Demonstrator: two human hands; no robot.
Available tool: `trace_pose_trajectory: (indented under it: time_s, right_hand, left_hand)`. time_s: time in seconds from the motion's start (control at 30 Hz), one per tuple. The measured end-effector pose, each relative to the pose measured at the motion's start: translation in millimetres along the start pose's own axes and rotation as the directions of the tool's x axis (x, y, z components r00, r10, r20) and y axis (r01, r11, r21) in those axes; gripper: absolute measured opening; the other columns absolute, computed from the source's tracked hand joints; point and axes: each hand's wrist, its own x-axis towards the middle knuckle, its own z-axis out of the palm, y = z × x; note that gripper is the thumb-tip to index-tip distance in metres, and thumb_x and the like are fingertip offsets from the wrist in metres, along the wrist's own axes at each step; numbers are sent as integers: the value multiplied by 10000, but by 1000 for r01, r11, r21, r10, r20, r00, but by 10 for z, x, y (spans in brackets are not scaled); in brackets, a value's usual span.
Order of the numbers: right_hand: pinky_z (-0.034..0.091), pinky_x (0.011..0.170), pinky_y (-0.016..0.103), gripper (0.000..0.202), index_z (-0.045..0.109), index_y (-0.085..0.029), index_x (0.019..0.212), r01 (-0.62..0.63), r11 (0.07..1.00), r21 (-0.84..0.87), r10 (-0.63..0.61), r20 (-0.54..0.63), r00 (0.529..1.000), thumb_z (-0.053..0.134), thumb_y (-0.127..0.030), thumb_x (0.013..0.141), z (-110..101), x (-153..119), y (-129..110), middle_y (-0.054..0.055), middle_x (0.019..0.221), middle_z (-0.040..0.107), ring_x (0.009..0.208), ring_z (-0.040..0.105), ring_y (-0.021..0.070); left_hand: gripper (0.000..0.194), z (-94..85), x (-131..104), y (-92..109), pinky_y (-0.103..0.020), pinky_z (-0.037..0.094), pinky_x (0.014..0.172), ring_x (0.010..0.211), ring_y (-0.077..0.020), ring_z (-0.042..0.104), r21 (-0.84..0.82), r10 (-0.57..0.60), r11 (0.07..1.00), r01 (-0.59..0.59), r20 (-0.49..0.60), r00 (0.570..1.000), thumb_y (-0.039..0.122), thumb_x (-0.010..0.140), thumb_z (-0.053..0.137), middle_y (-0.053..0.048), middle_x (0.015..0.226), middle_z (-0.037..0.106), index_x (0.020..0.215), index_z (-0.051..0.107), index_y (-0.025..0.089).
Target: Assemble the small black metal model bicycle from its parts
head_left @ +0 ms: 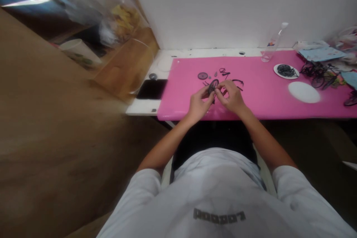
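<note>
A small black wheel [213, 86] is pinched by the left hand [199, 102] and right hand [231, 96] over the pink tabletop [259, 93].

White short-sleeved T-shirt [223, 193] — dark blocky lettering on chest; forearms bare — no rings visible.

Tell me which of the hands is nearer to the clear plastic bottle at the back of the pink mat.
Right. The right hand lies mid-mat, on the bottle's side but well short of it. The left hand is farther away, beside the small black wheel both pinch.
</note>
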Motion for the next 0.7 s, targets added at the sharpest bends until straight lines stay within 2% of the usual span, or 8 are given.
trace_pose_trajectory:
  time_s: [0.1,0.33,0.47,0.7]
  right_hand:
    - [617,745,415,112,718,-254,1077,11,1000,5,-11,-35,999,626,-305,1039,-6,-1,-8,85,1007,762,954,695,265]
    - [653,854,459,131,779,-266,1087,120,991,-63,-122,-31,992,658,-309,1059,-24,0,-5,93,1097,828,1064,768,285]
    - [628,940,516,144,798,-273,1070,141,984,-111,-144,-19,989,662,-319,1069,-31,1,12,85,1038,825,1017,761,290]
    - [604,910,534,154,810,-275,1052,128,974,-185,-133,-16,991,673,-343,1071,-21,-20,45,85,976,795,977,715,297]
  left_hand:
    - [414,-7,3,-27,-419,705,1018,1156,-279,834,-14,3,1000,-3,-28,1000,453,1030,754,-127,1275,834,1343,755,182]
    - [431,12,-6,-101,-400,705,999,1121,-267,844,1,21,1000,-21,-48,999,502,1039,740,-148,1260,828,1323,699,181]
    - [412,7,-11,-124,-413,703,999,1120,-266,843,58,25,998,-22,-46,999,489,1058,711,-151,1256,828,1330,677,182]
    - [375,-7,-23,-79,-391,700,986,1106,-258,846,105,15,994,-12,-33,999,450,1065,707,-133,1260,834,1341,673,198]
